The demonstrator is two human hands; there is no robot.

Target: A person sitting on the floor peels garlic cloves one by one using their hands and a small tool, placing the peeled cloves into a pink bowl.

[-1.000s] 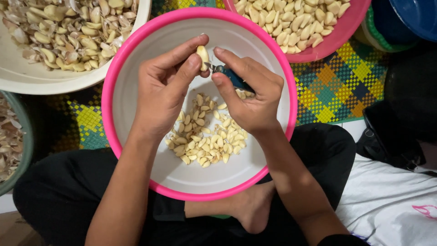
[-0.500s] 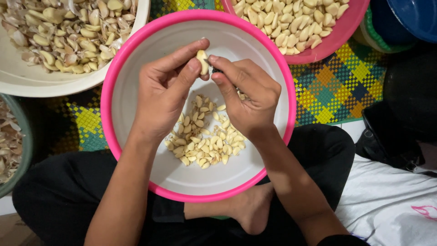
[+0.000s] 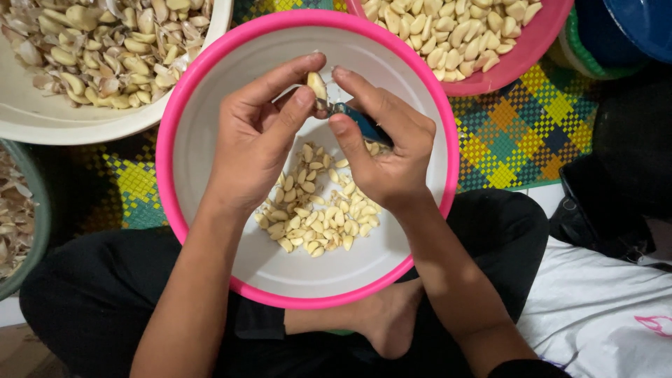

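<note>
Pale cream garlic clove (image 3: 317, 85), small, tapered and smooth, pinched in the grip of the left hand (image 3: 255, 143) between thumb and forefinger, held above the far side of the basin. Right hand (image 3: 385, 150) grip closed round a small blue-handled knife (image 3: 360, 122); the blade end meets the clove, blade itself mostly hidden by fingers. Both hands touch at the clove.

Below them, round white plastic basin with pink rim (image 3: 210, 280), resting on the person's crossed legs in black trousers (image 3: 91, 294); bare foot (image 3: 388, 325) just under its near edge. Inside it, loose pile of peeled garlic cloves (image 3: 315, 213), cream-coloured, spread over the middle of the bottom.

Far left, large white bowl (image 3: 42, 122) with unpeeled cloves and papery skins mixed. Far right, pink bowl (image 3: 521, 59) heaped with peeled cloves. Left edge, green-rimmed bowl (image 3: 38, 217) holding dry garlic skins, partly cut off. Top right, blue container (image 3: 640, 28), contents not visible.

Under the bowls, woven mat in yellow, green and blue checks (image 3: 525, 140). Lower right, white cloth (image 3: 602, 315).
</note>
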